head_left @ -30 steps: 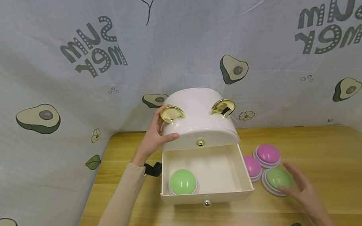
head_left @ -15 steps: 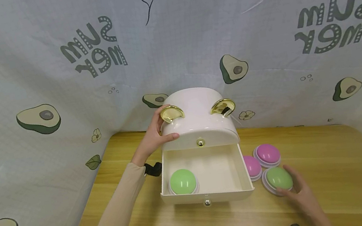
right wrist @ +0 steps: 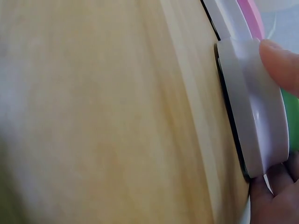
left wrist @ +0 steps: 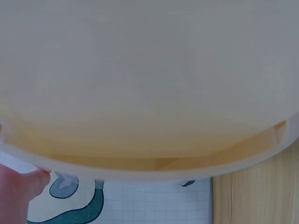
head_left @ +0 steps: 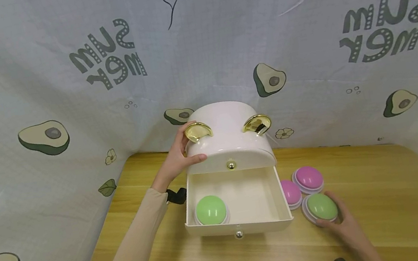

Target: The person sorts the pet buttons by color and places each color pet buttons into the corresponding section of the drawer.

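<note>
A white drawer box [head_left: 226, 120] with gold ears stands on the table, its lower drawer [head_left: 253, 192] pulled out. Inside the drawer, at the left, lies a green push button [head_left: 211, 210] with a white base. My left hand [head_left: 177, 154] holds the box's upper left side, thumb across the front and fingers behind the gold ear. Right of the drawer, my right hand [head_left: 347, 222] grips another green button [head_left: 322, 207], thumb on one side and fingers on the other. In the right wrist view its white base [right wrist: 254, 107] stands close over the wood.
Two pink buttons, one at the drawer's side [head_left: 291, 192] and one behind the green button [head_left: 309, 178], sit on the wooden table [head_left: 398, 204]. A cloth printed with avocados [head_left: 196, 58] hangs behind the table. Dark wrist mounts are on both arms.
My right hand has closed in on the green button beside the drawer and taken hold of its sides. The left hand and the box have stayed put.
</note>
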`<state>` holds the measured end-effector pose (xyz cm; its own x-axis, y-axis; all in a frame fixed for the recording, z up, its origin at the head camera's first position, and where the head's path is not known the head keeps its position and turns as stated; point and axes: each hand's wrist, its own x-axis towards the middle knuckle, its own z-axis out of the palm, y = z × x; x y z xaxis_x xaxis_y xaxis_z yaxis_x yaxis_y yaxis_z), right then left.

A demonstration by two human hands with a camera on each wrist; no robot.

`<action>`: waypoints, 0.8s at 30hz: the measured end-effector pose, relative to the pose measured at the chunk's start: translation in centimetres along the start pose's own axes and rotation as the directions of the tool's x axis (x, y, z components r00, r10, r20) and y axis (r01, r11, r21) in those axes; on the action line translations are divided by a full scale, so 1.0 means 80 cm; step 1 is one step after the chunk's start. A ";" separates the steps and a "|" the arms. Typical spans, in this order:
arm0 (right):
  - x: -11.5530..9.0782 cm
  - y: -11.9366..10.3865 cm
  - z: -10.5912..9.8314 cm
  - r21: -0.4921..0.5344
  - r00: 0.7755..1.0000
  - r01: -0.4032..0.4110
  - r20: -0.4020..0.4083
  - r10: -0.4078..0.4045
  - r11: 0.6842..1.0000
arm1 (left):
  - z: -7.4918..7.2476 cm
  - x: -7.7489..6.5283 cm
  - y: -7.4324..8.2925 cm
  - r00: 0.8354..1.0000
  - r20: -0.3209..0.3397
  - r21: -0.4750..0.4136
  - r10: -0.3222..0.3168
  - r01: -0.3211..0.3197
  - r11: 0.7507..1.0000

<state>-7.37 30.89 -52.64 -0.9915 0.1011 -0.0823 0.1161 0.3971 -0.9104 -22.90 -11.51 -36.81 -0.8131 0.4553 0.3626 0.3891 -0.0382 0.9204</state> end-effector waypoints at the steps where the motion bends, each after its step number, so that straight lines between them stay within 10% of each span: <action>1: 0.000 0.000 0.000 -0.006 1.000 -0.005 0.000 0.005 1.000 | 0.000 0.000 0.000 1.000 0.000 0.000 0.000 0.000 1.000; 14: -0.005 -0.001 -0.006 0.026 0.999 -0.026 -0.021 0.027 0.999 | 0.000 0.001 -0.001 1.000 -0.001 -0.007 -0.005 0.005 1.000; 24: -0.007 -0.031 -0.026 0.130 0.990 0.132 -0.062 -0.125 0.983 | -0.001 0.002 -0.006 1.000 -0.006 0.000 -0.014 0.014 1.000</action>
<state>-6.98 31.71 -49.48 -0.9926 0.1069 0.0571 -0.0245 0.2846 -0.9583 -23.25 -11.47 -37.19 -0.8210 0.4507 0.3504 0.3776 -0.0316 0.9254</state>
